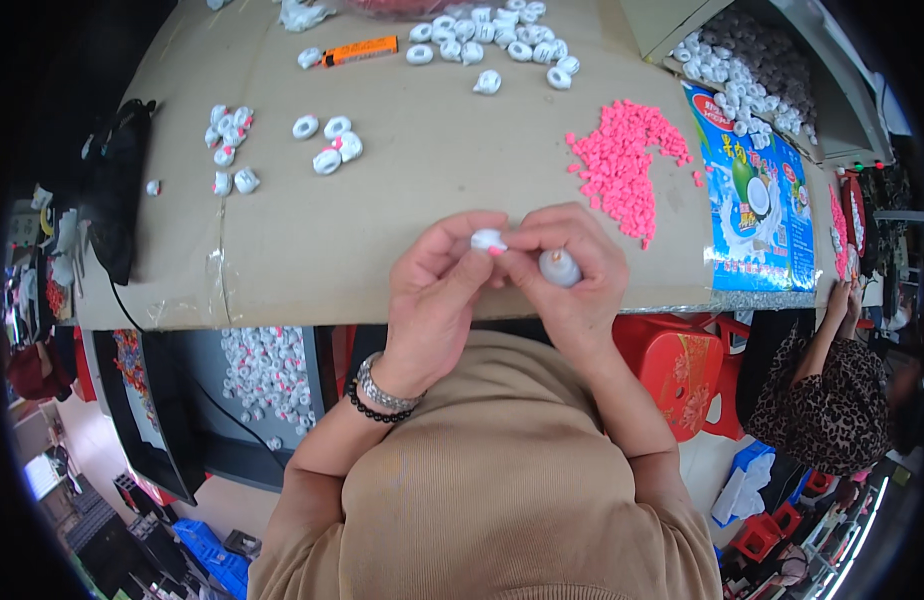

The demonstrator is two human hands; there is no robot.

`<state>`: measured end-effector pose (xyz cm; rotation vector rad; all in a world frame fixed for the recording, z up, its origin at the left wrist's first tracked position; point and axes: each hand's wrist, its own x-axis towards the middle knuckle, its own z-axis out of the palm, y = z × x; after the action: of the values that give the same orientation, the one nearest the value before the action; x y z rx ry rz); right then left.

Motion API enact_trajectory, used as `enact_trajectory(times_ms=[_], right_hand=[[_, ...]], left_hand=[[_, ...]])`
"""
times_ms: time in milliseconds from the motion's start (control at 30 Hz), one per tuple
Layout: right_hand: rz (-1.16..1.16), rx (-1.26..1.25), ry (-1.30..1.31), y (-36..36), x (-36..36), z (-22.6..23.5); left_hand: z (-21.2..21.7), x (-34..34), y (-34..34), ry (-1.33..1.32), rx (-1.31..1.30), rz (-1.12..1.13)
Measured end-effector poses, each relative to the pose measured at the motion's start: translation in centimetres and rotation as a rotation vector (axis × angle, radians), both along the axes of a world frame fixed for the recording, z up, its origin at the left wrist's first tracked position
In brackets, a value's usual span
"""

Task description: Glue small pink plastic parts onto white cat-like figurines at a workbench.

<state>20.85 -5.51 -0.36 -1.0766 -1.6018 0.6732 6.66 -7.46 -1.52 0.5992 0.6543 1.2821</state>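
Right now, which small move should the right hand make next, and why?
Perhaps the right hand should gently press the pink piece: it shows at the lower edge of the white piece, which the left hand pinches.

Lying flat by the right edge of the tan table, I see a blue printed sheet: a red oval with pale lettering fills its upper left corner, large yellow and pink characters stand above a pictured coconut, and a row of small print runs along its lower edge. Near the table's far edge lies an orange tube-shaped item, its side carrying dark print too small for me to read. Right of it, a few white pieces bear dark, letter-like marks.
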Motion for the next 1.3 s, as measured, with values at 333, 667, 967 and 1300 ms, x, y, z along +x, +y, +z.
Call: enact_trajectory(times_ms=[333,667,967,1300], right_hand=[[0.038,0.002,0.124,-0.2,-0.8,-0.6],[-0.03,-0.111,0.208,0.4,1.2,0.4],[-0.086,-0.101,0.244,0.7,2.4,0.4],[-0.094,-0.138,0.276,0.0,3.4,0.0]], left_hand=[[0.2,-0.8,0.1,0.279,0.099,0.043],[3.3,-10.8,7.4,1.941,0.616,0.473],[3.3,-4.2,15.5,1.893,1.0,0.352],[0.6,-1.4,21.2,2.006,0.856,0.17]])
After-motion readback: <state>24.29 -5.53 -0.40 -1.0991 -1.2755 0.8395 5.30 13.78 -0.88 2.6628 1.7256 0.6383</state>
